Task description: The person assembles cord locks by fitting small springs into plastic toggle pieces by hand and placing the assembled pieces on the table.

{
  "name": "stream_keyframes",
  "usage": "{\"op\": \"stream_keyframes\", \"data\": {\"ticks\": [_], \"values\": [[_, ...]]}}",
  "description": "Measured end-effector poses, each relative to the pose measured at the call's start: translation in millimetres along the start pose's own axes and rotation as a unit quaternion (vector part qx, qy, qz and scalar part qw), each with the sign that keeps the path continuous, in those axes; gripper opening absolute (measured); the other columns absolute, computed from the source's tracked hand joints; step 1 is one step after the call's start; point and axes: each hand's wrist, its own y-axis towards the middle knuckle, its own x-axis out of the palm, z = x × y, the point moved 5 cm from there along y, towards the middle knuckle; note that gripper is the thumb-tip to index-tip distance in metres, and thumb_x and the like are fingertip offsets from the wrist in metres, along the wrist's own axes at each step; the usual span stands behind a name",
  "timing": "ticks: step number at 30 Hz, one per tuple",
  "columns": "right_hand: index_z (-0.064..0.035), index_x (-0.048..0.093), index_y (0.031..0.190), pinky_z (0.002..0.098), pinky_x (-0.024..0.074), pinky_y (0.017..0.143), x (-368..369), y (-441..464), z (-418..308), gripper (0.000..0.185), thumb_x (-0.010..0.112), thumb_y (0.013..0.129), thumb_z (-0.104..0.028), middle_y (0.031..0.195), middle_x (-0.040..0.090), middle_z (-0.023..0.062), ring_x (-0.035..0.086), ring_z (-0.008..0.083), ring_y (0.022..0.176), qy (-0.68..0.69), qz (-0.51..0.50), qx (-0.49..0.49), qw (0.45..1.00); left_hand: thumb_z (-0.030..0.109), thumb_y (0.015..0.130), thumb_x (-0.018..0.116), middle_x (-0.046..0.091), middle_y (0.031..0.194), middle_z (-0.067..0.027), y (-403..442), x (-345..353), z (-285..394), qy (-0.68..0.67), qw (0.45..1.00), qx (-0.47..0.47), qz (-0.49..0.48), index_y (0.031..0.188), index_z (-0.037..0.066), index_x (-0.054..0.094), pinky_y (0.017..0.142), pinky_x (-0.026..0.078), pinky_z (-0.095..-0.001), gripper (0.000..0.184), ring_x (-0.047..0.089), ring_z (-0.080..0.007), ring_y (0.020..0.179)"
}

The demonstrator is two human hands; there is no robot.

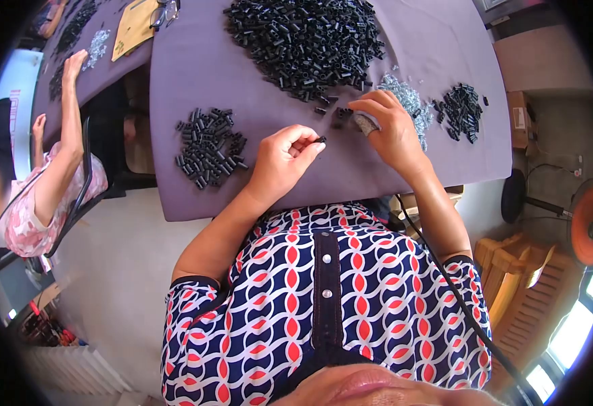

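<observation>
My left hand is closed in a pinch, with a small black plastic tube between thumb and fingertips. To its right, my right hand is held with bent fingers close together, a grey wrap around one digit. Whatever its fingertips grip is hidden or too small to name. A few loose black tubes lie by those fingertips. Just beyond the right hand spreads a heap of small clear pieces, partly covered by it. A smaller pile of black tubes sits left of my left hand.
A large mound of black tubes covers the far middle of the purple-covered table. Another small black pile lies at the right. Another person's arm reaches over a neighbouring table at left. A cable hangs by my right arm.
</observation>
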Motion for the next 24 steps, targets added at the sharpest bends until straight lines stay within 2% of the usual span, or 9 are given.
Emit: {"op": "stream_keyframes", "data": {"ticks": [6,9,11,15,21,23,24], "values": [[-0.0044,0.070,0.101,0.0412,0.0509,0.088,-3,7,5,0.037,0.063,0.067,0.007,0.101,0.064,0.0110,0.059,0.0335,0.100,0.001,0.001,0.023,1.000,0.005,0.089,0.074,0.067,0.083,0.0014,0,-1,1,0.011,1.000,0.014,0.005,0.096,-0.001,0.068,0.065,0.049,-0.0190,0.010,0.058,-0.0027,0.072],[-0.0051,0.071,0.101,0.0413,0.0510,0.087,8,22,-3,0.031,0.065,0.071,0.002,0.099,0.064,0.0100,0.059,0.0325,0.099,0.003,-0.008,0.007,1.000,0.005,0.089,0.074,0.066,0.083,0.0017,-1,-1,0,0.015,1.000,0.009,0.009,0.096,0.000,0.068,0.065,0.049,-0.0192,0.010,0.058,-0.0026,0.071],[-0.0058,0.070,0.097,0.0409,0.0513,0.086,15,32,-6,0.023,0.067,0.075,-0.002,0.098,0.064,0.0091,0.059,0.0315,0.098,-0.027,0.006,-0.026,0.999,0.004,0.089,0.074,0.066,0.083,0.0019,-1,-1,-1,0.018,1.000,0.011,0.008,0.095,0.000,0.068,0.064,0.049,-0.0191,0.010,0.057,-0.0024,0.071],[-0.0059,0.069,0.092,0.0402,0.0515,0.086,27,43,-5,0.017,0.067,0.076,-0.003,0.097,0.064,0.0088,0.060,0.0311,0.099,-0.115,-0.011,-0.027,0.993,0.004,0.089,0.074,0.065,0.082,0.0025,0,-1,-1,0.016,1.000,0.016,0.009,0.094,0.000,0.067,0.064,0.048,-0.0188,0.009,0.056,-0.0020,0.071],[-0.0055,0.066,0.092,0.0428,0.0526,0.081,20,37,1,0.017,0.067,0.075,-0.003,0.096,0.064,0.0105,0.062,0.0317,0.095,-0.053,-0.004,-0.045,0.998,0.004,0.089,0.074,0.065,0.082,0.0028,0,-1,1,0.015,1.000,0.011,0.006,0.094,-0.001,0.067,0.063,0.048,-0.0186,0.009,0.056,-0.0018,0.071],[-0.0040,0.065,0.095,0.0438,0.0526,0.078,17,30,5,0.023,0.065,0.072,0.001,0.097,0.064,0.0123,0.064,0.0334,0.089,0.019,-0.021,0.032,0.999,0.004,0.089,0.074,0.065,0.082,0.0028,0,-2,1,0.014,1.000,0.015,0.007,0.094,-0.001,0.067,0.063,0.048,-0.0187,0.009,0.056,-0.0019,0.070],[-0.0040,0.065,0.095,0.0438,0.0526,0.078,15,26,4,0.023,0.065,0.072,0.001,0.097,0.064,0.0123,0.064,0.0334,0.089,0.020,-0.022,0.033,0.999,0.004,0.089,0.074,0.065,0.081,0.0028,0,-2,1,0.014,1.000,0.019,0.006,0.094,-0.001,0.067,0.063,0.048,-0.0188,0.009,0.056,-0.0019,0.070]]}}
